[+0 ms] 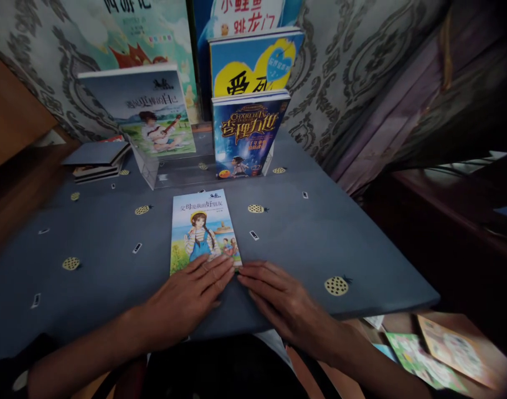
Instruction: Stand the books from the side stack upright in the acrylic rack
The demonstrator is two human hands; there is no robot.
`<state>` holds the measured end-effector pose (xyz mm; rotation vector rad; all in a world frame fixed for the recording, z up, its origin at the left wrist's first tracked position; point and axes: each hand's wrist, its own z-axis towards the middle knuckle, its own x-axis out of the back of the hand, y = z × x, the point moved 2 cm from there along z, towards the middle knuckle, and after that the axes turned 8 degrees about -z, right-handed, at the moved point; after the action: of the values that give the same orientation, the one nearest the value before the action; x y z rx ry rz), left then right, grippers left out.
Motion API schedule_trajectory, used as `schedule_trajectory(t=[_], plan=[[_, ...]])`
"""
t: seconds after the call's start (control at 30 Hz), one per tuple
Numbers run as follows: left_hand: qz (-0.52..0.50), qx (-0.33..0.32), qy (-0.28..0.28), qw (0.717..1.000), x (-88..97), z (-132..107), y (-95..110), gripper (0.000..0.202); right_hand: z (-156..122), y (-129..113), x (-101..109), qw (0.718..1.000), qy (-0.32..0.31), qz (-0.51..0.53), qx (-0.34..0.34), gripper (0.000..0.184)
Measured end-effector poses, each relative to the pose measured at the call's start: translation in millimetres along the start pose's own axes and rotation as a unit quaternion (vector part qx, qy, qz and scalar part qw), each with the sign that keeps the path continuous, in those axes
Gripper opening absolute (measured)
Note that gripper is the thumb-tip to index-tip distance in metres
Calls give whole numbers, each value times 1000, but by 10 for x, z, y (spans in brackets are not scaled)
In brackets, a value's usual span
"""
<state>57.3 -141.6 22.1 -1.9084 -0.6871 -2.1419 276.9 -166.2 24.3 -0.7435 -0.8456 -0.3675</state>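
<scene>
A thin illustrated book [203, 224], with a girl in a yellow hat on its cover, lies face up on the dark blue tablecloth. Across its lower edge rests my left hand [197, 293], fingers stretched out and covering the bottom of the cover. My right hand [280, 299] lies just to the right, its fingertips at the book's lower right corner. Its fingers are extended too, and neither hand is closed round anything. The book's bottom edge is partly hidden under my left fingers.
A clear stand [178, 172] holds a blue fantasy book [249, 133], a yellow-and-blue book [257, 61] and a guitar-cover book [153, 119]. Small books [95, 158] are stacked at the left. More books [428, 360] lie below the table's right edge. A patterned curtain [345, 72] hangs behind.
</scene>
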Motion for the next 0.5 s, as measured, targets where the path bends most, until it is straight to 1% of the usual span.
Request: schedule_trajectory(t=[0.17,0.33,0.43,0.5], plan=[[45,11,31,998,-22,-280,-22,56,-1,10,-18,1000,8,1,-2,42],[67,30,55,996,37,-571,-75,63,43,8,1,1000,24,-13,9,41],[72,37,71,994,62,-666,-89,63,111,-24,11,999,30,-31,16,40],[83,36,86,992,68,-686,-86,61,186,-70,-2,999,6,-30,22,37]])
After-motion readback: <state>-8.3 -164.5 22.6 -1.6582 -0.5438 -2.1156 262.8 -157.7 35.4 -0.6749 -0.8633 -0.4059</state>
